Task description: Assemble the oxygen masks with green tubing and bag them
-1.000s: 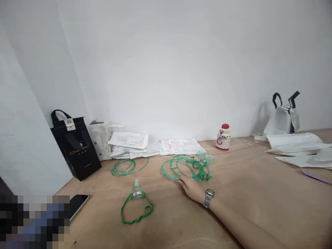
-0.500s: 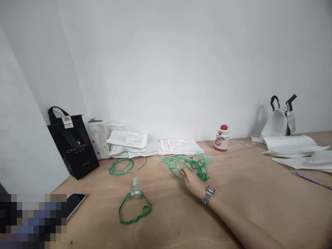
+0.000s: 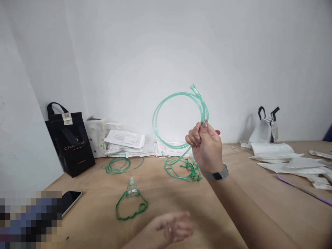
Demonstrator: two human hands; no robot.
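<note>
While in fingers (image 3: 195, 136), tubing loop (image 3: 203, 111) amid open air.

Gap between mask (image 3: 132, 188) and raised tubing (image 3: 204, 110)

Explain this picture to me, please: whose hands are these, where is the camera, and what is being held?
There is no machine here: these are a person's own bare hands, seen by one camera worn on the head, looking forward and down. The right hand is raised, gripping a loop of green tubing in front of the wall. The left hand, blurred, is low in the picture, with nothing visibly held. On the table lie a clear mask with a green strap, a coil of similar tube, a phone and white packets. A black bag stands at the picture's left.
</note>
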